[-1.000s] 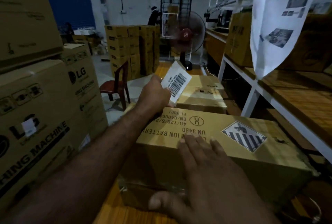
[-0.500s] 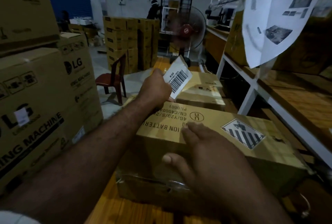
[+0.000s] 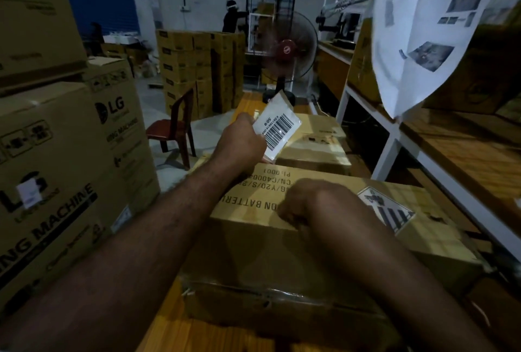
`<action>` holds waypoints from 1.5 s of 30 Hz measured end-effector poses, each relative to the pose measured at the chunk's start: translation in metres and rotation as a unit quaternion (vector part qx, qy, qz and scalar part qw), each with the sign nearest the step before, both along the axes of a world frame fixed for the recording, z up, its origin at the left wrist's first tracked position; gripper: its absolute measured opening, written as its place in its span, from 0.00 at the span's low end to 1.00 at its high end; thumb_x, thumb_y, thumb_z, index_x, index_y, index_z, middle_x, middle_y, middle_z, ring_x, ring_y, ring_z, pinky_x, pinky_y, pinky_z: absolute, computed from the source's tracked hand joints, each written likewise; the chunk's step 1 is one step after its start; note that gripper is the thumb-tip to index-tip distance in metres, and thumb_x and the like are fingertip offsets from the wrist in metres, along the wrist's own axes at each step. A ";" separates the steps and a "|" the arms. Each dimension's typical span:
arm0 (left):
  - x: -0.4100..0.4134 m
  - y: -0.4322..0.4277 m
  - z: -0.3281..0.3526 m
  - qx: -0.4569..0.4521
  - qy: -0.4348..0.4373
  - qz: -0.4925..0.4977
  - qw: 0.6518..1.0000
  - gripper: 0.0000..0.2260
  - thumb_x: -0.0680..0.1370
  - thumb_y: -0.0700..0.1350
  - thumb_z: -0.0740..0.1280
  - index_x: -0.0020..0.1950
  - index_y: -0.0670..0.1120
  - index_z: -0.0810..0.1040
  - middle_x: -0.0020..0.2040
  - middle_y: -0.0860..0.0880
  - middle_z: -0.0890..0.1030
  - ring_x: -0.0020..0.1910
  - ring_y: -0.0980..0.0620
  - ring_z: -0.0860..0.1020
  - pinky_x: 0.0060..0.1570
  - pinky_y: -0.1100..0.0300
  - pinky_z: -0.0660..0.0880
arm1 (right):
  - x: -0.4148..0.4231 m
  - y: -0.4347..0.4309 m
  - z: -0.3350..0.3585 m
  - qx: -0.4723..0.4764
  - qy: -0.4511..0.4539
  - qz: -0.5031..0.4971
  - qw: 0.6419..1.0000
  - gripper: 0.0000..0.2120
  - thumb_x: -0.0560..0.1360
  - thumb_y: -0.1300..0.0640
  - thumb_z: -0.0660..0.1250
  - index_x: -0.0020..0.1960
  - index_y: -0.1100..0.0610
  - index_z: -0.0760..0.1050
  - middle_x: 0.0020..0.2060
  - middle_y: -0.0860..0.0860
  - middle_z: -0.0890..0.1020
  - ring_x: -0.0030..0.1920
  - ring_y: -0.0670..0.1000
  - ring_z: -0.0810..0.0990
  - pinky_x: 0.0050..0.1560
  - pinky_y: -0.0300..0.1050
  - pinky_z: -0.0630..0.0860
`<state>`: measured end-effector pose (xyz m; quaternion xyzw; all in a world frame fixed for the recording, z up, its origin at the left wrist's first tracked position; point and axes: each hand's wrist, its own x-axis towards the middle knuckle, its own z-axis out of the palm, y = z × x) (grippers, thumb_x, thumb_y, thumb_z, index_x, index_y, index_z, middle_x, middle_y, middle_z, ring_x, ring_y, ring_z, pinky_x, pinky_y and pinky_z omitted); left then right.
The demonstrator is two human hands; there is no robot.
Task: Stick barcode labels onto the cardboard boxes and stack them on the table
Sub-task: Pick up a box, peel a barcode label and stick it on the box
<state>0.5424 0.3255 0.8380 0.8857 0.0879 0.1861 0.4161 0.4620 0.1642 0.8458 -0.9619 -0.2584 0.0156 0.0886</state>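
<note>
A brown cardboard box (image 3: 248, 253) printed with battery text and a striped hazard diamond lies on the wooden table (image 3: 169, 332) right in front of me. My left hand (image 3: 242, 140) holds a white barcode label (image 3: 277, 126) up above the box's far edge. My right hand (image 3: 307, 205) rests on the box's top with its fingers curled under; whether they hold anything is hidden. A second, smaller cardboard box (image 3: 313, 143) lies just behind the first.
Large washing-machine cartons (image 3: 64, 171) are stacked at my left. A white-framed wooden shelf (image 3: 462, 154) with boxes and a hanging printed sheet (image 3: 417, 41) runs along the right. Beyond stand a red chair (image 3: 174, 129), a pedestal fan (image 3: 287, 52), stacked cartons (image 3: 197, 69) and a person (image 3: 231, 16).
My right hand slid forward on the box's top and its flat fingers curled under. My left hand kept the label raised, drifting slightly.
</note>
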 end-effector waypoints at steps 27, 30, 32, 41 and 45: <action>-0.006 0.002 0.003 -0.024 0.003 -0.015 1.000 0.14 0.79 0.44 0.65 0.64 0.47 0.70 0.55 0.46 0.81 0.49 0.46 0.82 0.46 0.49 0.83 | 0.006 0.002 0.012 0.109 -0.071 -0.011 0.991 0.12 0.76 0.63 0.67 0.50 0.48 0.83 0.45 0.44 0.82 0.44 0.44 0.81 0.45 0.41 0.81; -0.006 0.001 0.003 -0.027 0.002 -0.014 1.000 0.14 0.78 0.44 0.65 0.63 0.48 0.70 0.54 0.46 0.81 0.48 0.47 0.83 0.45 0.49 0.83 | 0.006 0.010 0.009 0.086 -0.076 -0.007 0.993 0.13 0.75 0.64 0.68 0.52 0.48 0.83 0.48 0.46 0.82 0.45 0.46 0.80 0.46 0.45 0.81; -0.005 0.001 0.002 -0.030 0.005 -0.013 0.999 0.14 0.78 0.44 0.65 0.63 0.48 0.70 0.54 0.47 0.81 0.48 0.47 0.83 0.46 0.49 0.83 | -0.006 0.006 0.006 0.055 -0.073 0.042 0.995 0.14 0.73 0.64 0.70 0.53 0.47 0.83 0.49 0.46 0.82 0.47 0.46 0.81 0.49 0.45 0.81; -0.003 0.002 0.003 -0.013 0.007 -0.001 1.000 0.13 0.77 0.46 0.66 0.61 0.47 0.71 0.55 0.46 0.81 0.50 0.46 0.81 0.49 0.48 0.82 | 0.004 0.016 0.009 0.028 -0.125 -0.011 0.992 0.13 0.73 0.64 0.67 0.50 0.49 0.84 0.47 0.51 0.82 0.46 0.51 0.80 0.47 0.50 0.80; 0.002 0.004 0.001 -0.004 0.012 0.001 1.000 0.13 0.77 0.46 0.66 0.61 0.47 0.71 0.55 0.46 0.80 0.50 0.46 0.81 0.49 0.48 0.81 | -0.026 -0.002 0.009 0.028 -0.074 0.025 0.997 0.13 0.73 0.63 0.69 0.52 0.47 0.83 0.49 0.46 0.82 0.50 0.48 0.80 0.51 0.47 0.79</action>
